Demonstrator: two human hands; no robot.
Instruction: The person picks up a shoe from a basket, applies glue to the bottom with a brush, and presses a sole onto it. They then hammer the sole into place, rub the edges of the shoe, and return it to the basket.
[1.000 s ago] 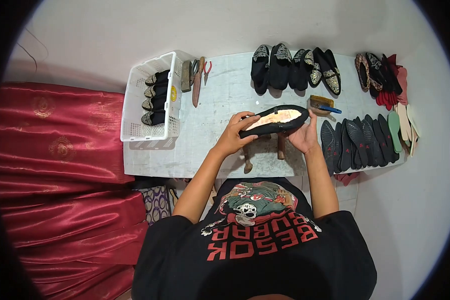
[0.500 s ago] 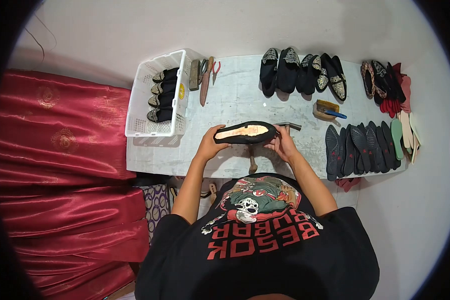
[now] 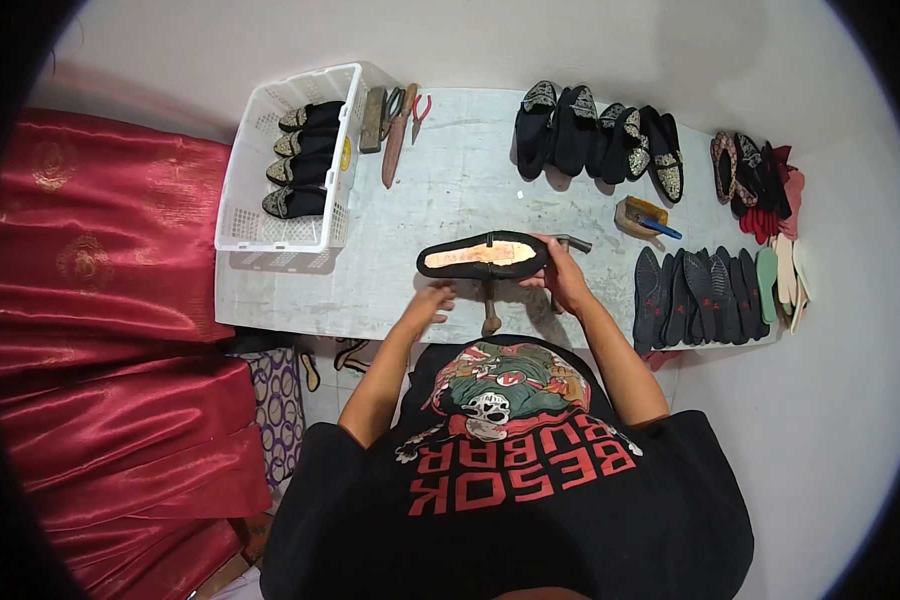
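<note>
My right hand (image 3: pixel 564 276) grips one end of a black shoe (image 3: pixel 431 259), which is turned bottom up over the table. Its unsoled underside is pale, with the black upper folded in around the edge. My left hand (image 3: pixel 432 304) is apart from the shoe, below its left end, fingers stretched out and holding nothing. Beneath the shoe lies a brown, knobbed handle-like piece (image 3: pixel 491 318). A dark metal tool end (image 3: pixel 576 243) sticks out behind my right hand; the rest of it is hidden.
A white plastic basket (image 3: pixel 224 205) with several black shoes stands at the left, beside red-handled pliers (image 3: pixel 420 118) and a sheath-like brown tool (image 3: pixel 394 150). Black shoes (image 3: pixel 573 130) line the back. At the right are black soles (image 3: pixel 699 298) and a box with a blue-handled brush (image 3: pixel 660 228).
My left hand has let go of the shoe and moved down towards me. My right hand still holds the shoe. The whole view has shifted slightly.
</note>
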